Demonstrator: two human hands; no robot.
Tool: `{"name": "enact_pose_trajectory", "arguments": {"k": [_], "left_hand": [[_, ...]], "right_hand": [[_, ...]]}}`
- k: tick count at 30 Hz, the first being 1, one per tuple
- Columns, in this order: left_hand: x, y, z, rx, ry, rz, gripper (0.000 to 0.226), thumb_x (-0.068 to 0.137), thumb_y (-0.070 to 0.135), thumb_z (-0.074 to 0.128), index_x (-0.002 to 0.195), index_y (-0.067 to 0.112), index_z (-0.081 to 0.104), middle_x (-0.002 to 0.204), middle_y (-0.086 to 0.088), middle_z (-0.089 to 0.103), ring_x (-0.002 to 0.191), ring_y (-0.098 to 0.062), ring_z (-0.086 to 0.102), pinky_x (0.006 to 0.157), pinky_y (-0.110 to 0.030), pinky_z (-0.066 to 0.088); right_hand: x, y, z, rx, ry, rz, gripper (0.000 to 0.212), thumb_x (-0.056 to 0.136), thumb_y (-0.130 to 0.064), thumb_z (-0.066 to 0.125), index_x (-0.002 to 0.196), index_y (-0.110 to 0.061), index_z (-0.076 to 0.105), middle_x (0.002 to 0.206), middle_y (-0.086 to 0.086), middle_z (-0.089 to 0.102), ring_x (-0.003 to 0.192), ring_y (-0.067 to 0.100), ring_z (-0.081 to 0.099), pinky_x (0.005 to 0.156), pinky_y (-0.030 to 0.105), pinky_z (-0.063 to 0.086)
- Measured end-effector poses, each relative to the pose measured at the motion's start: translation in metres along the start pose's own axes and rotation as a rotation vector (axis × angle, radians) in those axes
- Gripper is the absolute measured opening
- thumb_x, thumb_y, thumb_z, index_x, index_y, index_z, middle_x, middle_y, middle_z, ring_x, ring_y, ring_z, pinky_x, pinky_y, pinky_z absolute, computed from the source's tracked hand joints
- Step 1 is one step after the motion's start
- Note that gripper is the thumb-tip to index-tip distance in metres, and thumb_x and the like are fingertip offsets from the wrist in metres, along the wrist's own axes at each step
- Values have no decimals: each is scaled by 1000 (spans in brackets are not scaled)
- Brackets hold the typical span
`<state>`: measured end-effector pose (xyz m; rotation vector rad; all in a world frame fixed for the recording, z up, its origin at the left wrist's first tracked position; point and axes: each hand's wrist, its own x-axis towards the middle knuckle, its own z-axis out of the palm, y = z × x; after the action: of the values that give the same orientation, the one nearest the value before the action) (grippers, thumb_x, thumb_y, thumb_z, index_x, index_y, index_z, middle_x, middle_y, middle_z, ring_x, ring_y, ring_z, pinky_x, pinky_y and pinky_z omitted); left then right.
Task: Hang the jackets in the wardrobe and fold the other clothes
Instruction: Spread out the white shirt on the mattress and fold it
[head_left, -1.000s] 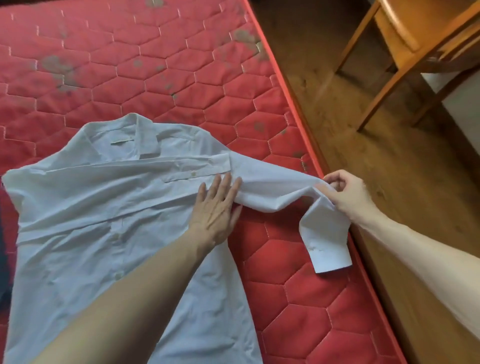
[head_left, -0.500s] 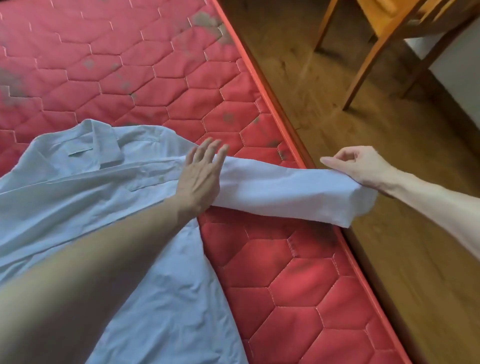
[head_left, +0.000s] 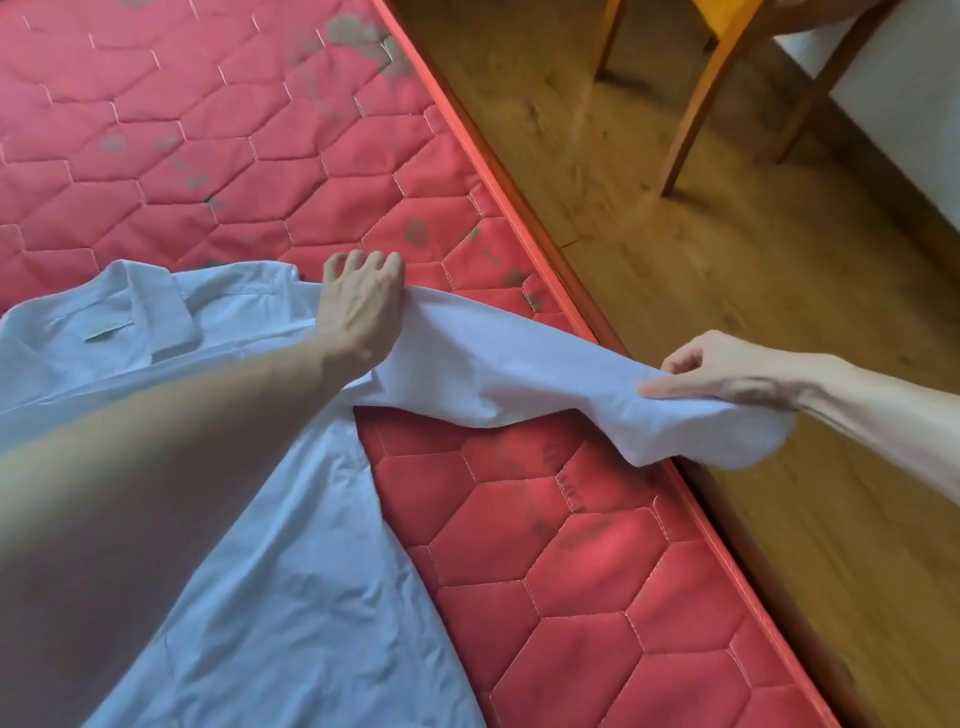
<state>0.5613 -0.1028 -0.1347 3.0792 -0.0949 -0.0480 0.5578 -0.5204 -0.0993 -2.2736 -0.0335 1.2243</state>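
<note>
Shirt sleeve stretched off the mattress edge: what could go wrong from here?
1. The right hand holds the sleeve near the cuff, out past the mattress edge; if it slips, the cuff may drop onto the wooden floor.
2. The left hand pins only the shoulder, so pulling could drag the shirt and wrinkle it more.
</note>
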Motion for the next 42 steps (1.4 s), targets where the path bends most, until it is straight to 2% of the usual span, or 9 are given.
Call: {"name": "enact_pose_trajectory", "arguments": {"k": [6, 12, 16, 21, 25, 29, 35, 38, 42], "left_hand": [[-42, 28, 3, -50, 68, -64, 30, 96, 24, 62, 121, 9, 56, 119, -16, 55, 109, -39, 51, 94, -50, 40], [-104, 59, 30, -68, -16, 313, 46, 102, 39, 42, 140, 15, 54, 145, -13, 53, 128, -41, 51, 96, -56, 45], [-113, 61, 46, -7, -249, 204, 71, 101, 68, 20, 165, 41, 4, 176, -2, -3, 160, -40, -1, 119, -73, 10], [-111, 78, 44, -24, -320, 116, 80, 94, 77, 6, 164, 41, -11, 172, -2, -25, 158, -38, -21, 121, -70, -5], [-111, 98, 25, -314, -294, 77, 73, 103, 66, 23, 166, 29, 17, 175, -5, 2, 162, -27, -6, 130, -51, 1], [-115, 122, -16, -864, -321, -29, 65, 101, 69, 36, 144, 24, 57, 145, 1, 61, 139, -18, 50, 117, -36, 36], [-115, 128, -85, -1691, -397, -433, 90, 84, 74, 66, 153, 24, 37, 117, 16, 58, 88, 18, 66, 83, -35, 65], [-114, 95, -104, -1757, -347, -541, 75, 83, 50, 81, 139, 14, 48, 118, -1, 71, 93, 0, 75, 77, -33, 65], [-126, 24, -116, -1700, -242, -540, 28, 98, 16, 54, 118, 14, 74, 116, -9, 78, 112, -28, 73, 88, -37, 62]], "right_hand": [[-7, 18, -16, 10, 48, -2, 43, 88, -57, 74, 65, -21, 70, 63, -6, 56, 59, 10, 49, 60, 30, 37], [-10, 31, -31, -162, 335, -61, 51, 84, -67, 73, 64, -21, 69, 51, -9, 54, 47, 5, 43, 55, 29, 36], [-13, 29, -44, -224, 279, 17, 39, 75, -73, 77, 74, -34, 77, 67, -10, 71, 63, 3, 63, 59, 28, 48], [-28, 29, -48, 34, 225, 147, 38, 67, -69, 84, 90, -39, 82, 88, -17, 77, 85, 9, 73, 65, 24, 52], [-39, 7, -39, 249, 192, 114, 21, 78, -39, 87, 97, -31, 82, 98, 3, 80, 77, 14, 74, 66, 28, 58], [-40, -55, -14, 475, 177, -25, 24, 90, -19, 78, 111, -29, 76, 90, 5, 75, 68, 13, 64, 56, 24, 49], [-40, -164, 51, 554, 262, -194, 30, 93, -8, 71, 120, -18, 65, 68, -1, 67, 44, 9, 53, 39, 20, 37], [-35, -212, 87, 579, 248, -208, 33, 96, -14, 73, 126, -22, 62, 87, 1, 72, 56, 9, 66, 51, 24, 48], [-23, -269, 121, 672, 242, -217, 26, 107, -30, 56, 132, -24, 58, 90, -1, 77, 62, 12, 74, 46, 19, 43]]}}
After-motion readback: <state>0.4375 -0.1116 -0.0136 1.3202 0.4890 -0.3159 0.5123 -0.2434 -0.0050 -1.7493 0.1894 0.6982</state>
